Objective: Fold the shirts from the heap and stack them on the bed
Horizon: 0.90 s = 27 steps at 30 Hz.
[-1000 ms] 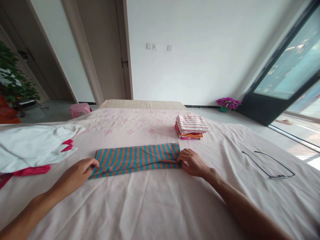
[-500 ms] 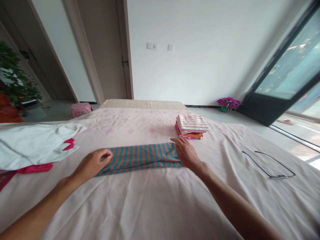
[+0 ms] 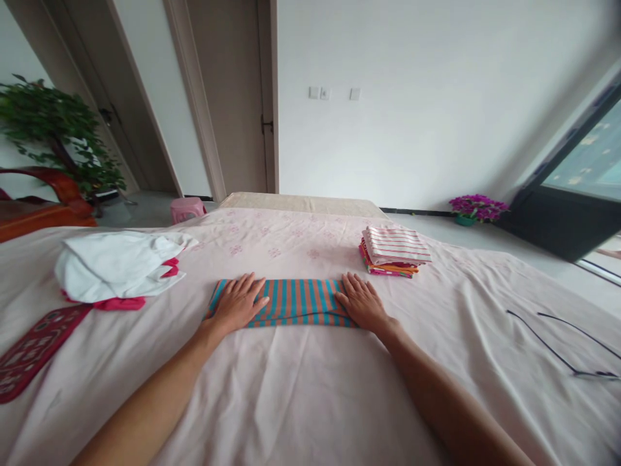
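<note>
A teal and brown striped cloth (image 3: pixel 298 299), folded into a long flat strip, lies across the pale pink sheet (image 3: pixel 310 388) in front of me. My left hand (image 3: pixel 239 303) rests flat on its left end, fingers and thumb spread. On the opposite end lies my right hand (image 3: pixel 363 301), also flat with the fingers stretched out. A fold line runs along the strip's near side between the two hands. Just beyond my right hand sits a stack of folded cloths (image 3: pixel 395 251), with a white and red striped one on top.
White and red clothing (image 3: pixel 121 265) is heaped at the left, beside a dark red patterned piece (image 3: pixel 39 349). Eyeglasses (image 3: pixel 572 369) lie at the right. Behind the bed are a pink stool (image 3: pixel 187 210) and purple flowers (image 3: pixel 478 207).
Both hands have let go of the cloth's ends and now press flat on top of it. My view has turned left, bringing more of the dark red piece and the wooden chair into sight.
</note>
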Each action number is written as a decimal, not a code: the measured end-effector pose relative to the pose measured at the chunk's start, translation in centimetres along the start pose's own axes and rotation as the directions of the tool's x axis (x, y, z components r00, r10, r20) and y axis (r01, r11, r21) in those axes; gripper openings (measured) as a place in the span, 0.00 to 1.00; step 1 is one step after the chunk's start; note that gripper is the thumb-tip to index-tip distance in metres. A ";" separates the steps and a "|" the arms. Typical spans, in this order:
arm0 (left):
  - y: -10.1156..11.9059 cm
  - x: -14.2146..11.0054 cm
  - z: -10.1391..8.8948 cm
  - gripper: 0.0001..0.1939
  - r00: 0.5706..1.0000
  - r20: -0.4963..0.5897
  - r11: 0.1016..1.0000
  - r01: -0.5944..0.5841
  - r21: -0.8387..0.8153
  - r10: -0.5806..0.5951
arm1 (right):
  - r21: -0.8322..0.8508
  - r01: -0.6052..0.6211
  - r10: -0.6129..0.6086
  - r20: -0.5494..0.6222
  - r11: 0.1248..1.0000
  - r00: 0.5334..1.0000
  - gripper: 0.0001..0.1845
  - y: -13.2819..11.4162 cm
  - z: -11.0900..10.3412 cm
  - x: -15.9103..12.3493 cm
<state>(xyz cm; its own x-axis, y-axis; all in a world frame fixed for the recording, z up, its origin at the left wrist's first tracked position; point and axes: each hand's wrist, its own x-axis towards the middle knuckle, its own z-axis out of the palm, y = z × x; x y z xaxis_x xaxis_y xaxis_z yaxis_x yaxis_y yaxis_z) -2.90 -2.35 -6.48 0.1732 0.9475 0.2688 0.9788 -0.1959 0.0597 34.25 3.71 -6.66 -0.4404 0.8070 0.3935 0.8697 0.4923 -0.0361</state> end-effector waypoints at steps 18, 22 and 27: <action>-8.1 -0.4 0.2 0.25 0.954 -0.075 0.899 0.244 -0.363 -0.289 | -0.125 -0.156 0.180 0.209 0.980 0.961 0.36 -0.7 -0.6 0.4; -7.6 -1.3 -0.7 0.22 0.867 -0.170 0.824 0.359 -0.437 -0.468 | -0.127 -0.171 0.195 0.210 0.977 0.958 0.37 -0.9 -0.8 0.4; -6.4 -1.7 -2.5 0.19 0.815 -0.328 0.861 0.361 -0.357 -0.478 | -0.111 -0.172 0.193 0.217 0.979 0.957 0.36 -1.0 -0.9 0.5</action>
<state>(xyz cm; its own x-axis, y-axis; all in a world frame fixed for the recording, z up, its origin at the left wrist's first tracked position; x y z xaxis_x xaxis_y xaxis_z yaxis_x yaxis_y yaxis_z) -9.70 -3.38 -4.92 -0.3627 0.7826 0.5060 0.8665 0.0835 0.4921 33.44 3.30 -5.58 -0.3022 0.9379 0.1703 0.9518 0.3068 -0.0006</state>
